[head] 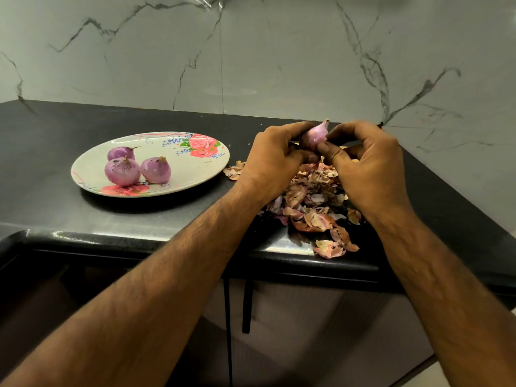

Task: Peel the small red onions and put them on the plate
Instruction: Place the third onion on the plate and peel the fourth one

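Observation:
Above a heap of peels, both my hands hold one small red onion point(315, 135), its pointed tip upward. My left hand point(275, 160) grips it from the left with curled fingers. My right hand point(368, 166) pinches its right side with thumb and fingertips. Most of the onion is hidden between my fingers. To the left, a white plate point(195, 169) with pink rose prints lies on the black counter. Three peeled purple onions point(122, 170) point(155, 170) point(120, 153) sit together on its left half.
A pile of dry onion peels point(312, 208) lies under my hands and reaches the counter's front edge point(167, 241). A grey marble wall point(251, 51) rises behind the counter. Cabinet fronts point(293, 331) are below.

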